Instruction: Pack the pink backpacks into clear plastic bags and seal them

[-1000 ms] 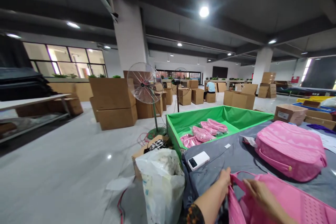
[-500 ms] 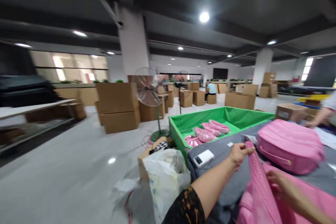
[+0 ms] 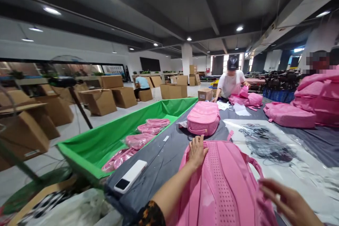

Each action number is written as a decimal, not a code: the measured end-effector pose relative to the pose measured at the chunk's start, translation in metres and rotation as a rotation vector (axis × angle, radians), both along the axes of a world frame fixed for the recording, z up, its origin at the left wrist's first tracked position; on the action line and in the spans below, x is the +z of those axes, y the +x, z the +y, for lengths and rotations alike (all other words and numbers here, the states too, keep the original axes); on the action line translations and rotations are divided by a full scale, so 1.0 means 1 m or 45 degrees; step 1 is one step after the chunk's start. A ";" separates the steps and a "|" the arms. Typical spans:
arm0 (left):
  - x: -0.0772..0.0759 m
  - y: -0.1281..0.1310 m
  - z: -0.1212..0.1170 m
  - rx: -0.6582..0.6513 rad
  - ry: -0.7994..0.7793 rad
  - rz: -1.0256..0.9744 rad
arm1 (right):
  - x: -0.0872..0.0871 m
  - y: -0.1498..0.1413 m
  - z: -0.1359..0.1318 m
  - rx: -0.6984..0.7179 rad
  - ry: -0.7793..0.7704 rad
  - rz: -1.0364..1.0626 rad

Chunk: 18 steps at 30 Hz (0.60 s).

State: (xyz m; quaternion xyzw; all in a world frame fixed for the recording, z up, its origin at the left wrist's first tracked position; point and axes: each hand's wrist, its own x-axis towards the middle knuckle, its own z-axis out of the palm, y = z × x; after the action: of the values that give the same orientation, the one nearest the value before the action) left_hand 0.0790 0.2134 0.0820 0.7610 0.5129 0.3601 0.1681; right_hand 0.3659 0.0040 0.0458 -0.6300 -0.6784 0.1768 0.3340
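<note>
A pink backpack (image 3: 225, 187) lies back-side up on the grey table (image 3: 169, 155) just in front of me. My left hand (image 3: 196, 151) rests flat on its top left corner, fingers stretched out. At the lower right, beside the backpack's edge, my right hand (image 3: 287, 199) hovers with fingers spread, blurred by motion. Neither hand grips anything that I can see.
A second pink backpack (image 3: 203, 117) sits further along the table, more at the right (image 3: 290, 114). A white power bank (image 3: 130, 176) lies near the table's left edge. A green bin (image 3: 106, 141) holds bagged pink packs. A person in a white shirt (image 3: 231, 84) works at the far end. Cardboard boxes (image 3: 99, 100) stand left.
My view swung right along the table. The backpack I was pulling up by its strap now lies flat, and my left hand has let go and rests on it.
</note>
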 end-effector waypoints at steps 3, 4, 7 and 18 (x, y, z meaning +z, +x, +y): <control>0.010 0.025 -0.007 -0.218 0.259 0.247 | 0.007 0.022 0.058 -0.586 -0.241 0.600; 0.011 0.038 -0.009 -0.358 0.274 0.273 | 0.006 0.024 0.077 -0.646 -0.308 0.709; 0.010 0.083 -0.011 -0.704 0.159 0.226 | 0.004 0.020 0.117 -0.537 -0.384 0.825; -0.032 0.146 -0.012 -0.865 0.383 0.338 | 0.051 -0.012 0.079 -0.259 0.311 0.191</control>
State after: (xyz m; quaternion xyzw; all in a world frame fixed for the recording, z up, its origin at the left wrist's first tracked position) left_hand 0.2248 0.2015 0.0499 0.9434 0.1907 0.2535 0.0967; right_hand 0.3539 0.0830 0.0966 -0.6351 -0.6007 0.1050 0.4740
